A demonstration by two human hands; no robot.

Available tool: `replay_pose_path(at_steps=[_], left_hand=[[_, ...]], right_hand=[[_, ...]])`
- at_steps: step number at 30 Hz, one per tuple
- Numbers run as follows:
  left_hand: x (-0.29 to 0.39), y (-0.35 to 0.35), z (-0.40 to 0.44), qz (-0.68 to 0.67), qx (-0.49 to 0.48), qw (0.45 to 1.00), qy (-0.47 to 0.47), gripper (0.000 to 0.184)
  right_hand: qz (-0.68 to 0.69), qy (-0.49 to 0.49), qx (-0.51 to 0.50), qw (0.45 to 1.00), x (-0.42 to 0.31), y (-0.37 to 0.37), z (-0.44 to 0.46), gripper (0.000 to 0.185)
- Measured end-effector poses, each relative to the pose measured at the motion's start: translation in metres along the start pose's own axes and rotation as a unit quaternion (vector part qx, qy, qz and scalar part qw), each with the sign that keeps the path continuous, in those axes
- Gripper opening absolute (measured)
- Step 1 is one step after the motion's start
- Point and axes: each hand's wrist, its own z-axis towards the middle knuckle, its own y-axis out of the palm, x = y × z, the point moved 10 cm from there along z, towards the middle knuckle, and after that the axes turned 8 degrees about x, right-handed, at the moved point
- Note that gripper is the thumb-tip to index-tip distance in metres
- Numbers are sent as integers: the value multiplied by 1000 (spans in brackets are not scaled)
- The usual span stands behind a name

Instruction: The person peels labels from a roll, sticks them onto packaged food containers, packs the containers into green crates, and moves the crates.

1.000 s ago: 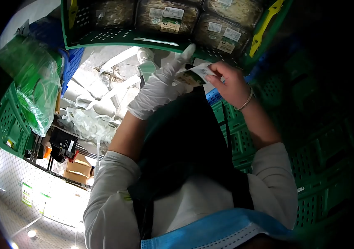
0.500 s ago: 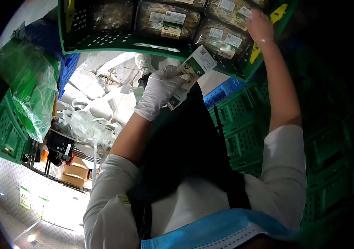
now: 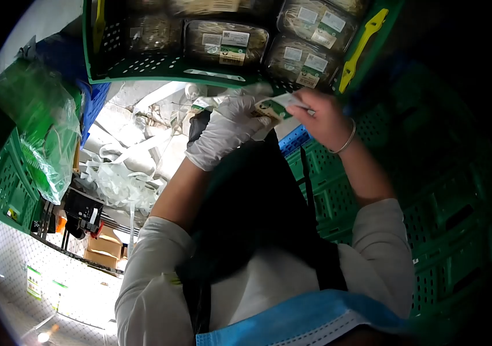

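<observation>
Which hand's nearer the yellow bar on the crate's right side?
Right. The bare right hand is below and slightly left of the yellow bar in frame; the gloved left hand is farther left.

Upper crate [image 3: 165, 76]: two yellow handles [image 3: 362, 49], at least six packs [image 3: 214, 52] inside (some cut off); below it, two hands [image 3: 225, 130].

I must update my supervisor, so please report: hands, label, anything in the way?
Gloved left hand, bare right hand holding printed label. Labelled food packs in green crate beyond. No obstruction visible at hands.

Packs [image 3: 226, 46] lie in the crate [image 3: 148, 73] ahead.
</observation>
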Motion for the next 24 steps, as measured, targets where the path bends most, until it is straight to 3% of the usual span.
replay_pose_path(at_steps=[2,4,6,8,9,10,11,12,14,16,17,18,20,21,23,24], left_hand=[[-4,-2,4,2,57,998,-31,28],[-42,8,-7,-105,40,967,-230,22],[-37,-2,-4,-24,94,963,-251,13],[-15,10,0,-100,40,955,-277,17],[-22,16,-3,-237,55,927,-285,20],[-36,14,-4,-250,2,932,-261,22],[-50,3,-7,-163,12,942,-293,23],[-60,-9,-7,-73,23,944,-320,23],[-54,-25,-7,-66,54,953,-292,22],[-72,-38,-16,-110,79,941,-310,20],[-74,-46,-22,-63,83,943,-316,20],[-76,-48,-24,-63,77,944,-315,20],[-80,-52,-34,-185,109,926,-311,20],[-78,-56,-36,-153,93,935,-307,20],[-67,-61,-32,-140,97,951,-259,21],[-55,-65,-28,-127,105,964,-208,21]], right_hand=[[-42,11,-29,999,1,7,-3,17],[0,43,82,996,4,-8,0,17],[-59,-18,135,989,-2,-32,7,10],[-150,-138,269,941,-14,-76,22,6],[-247,-106,264,926,10,-99,41,10],[-398,-13,224,890,27,-125,70,18],[-454,-28,268,849,41,-154,93,28],[-492,-86,259,827,60,-177,122,37],[-571,160,110,798,97,-190,167,55],[-693,198,52,691,117,-177,184,43],[-736,192,-45,648,126,-162,180,37],[-655,236,64,715,145,-174,185,38],[-573,201,228,761,140,-185,177,43],[-574,204,224,761,141,-177,166,43],[-505,18,396,767,83,-167,140,41],[-362,-13,280,889,71,-125,136,46]])
